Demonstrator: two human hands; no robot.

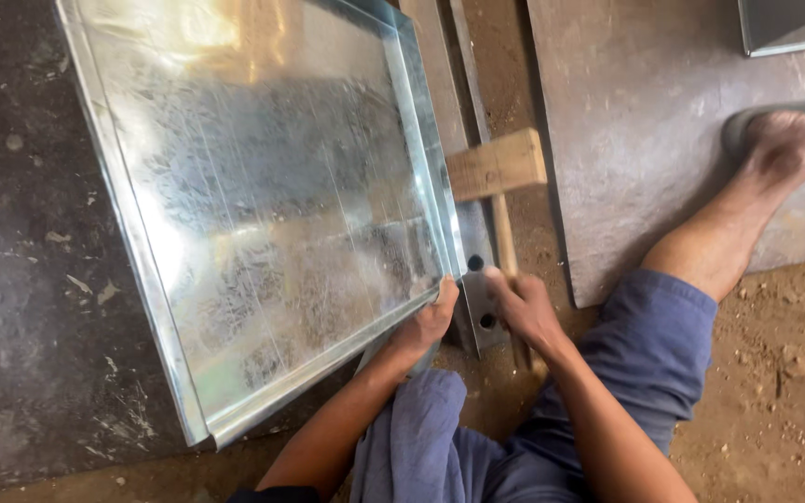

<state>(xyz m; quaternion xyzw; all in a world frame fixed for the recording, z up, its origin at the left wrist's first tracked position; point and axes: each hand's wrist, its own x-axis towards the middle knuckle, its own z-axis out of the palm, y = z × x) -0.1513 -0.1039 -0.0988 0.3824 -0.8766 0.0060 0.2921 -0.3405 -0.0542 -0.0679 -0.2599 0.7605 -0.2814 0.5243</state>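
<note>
Galvanised sheet-metal tray [272, 205], wide and shallow with folded-up rims, lies tilted on a dark slab, its near right corner propped over a metal bar [477, 279] with punched holes. It looks light for its size but springy: the broad face would likely flex and rattle if lifted by one edge, and the cut rims are probably sharp, so the folded corner or the doubled rim seems the safest place to hold. Its surface is shiny and likely slick. Nothing lies inside it; only reflections show on the bottom.

At that near right corner the left hand [430, 321] is clamped on the rim, thumb on top and fingers under. Just to the right, the right hand [524, 307] is closed around the handle of a wooden mallet [496, 168], whose block head sits against the tray's right rim further away.

Right of these lies a flat grey sheet [663, 140] on sandy ground, the person's bare foot [794, 140] resting on it.
</note>
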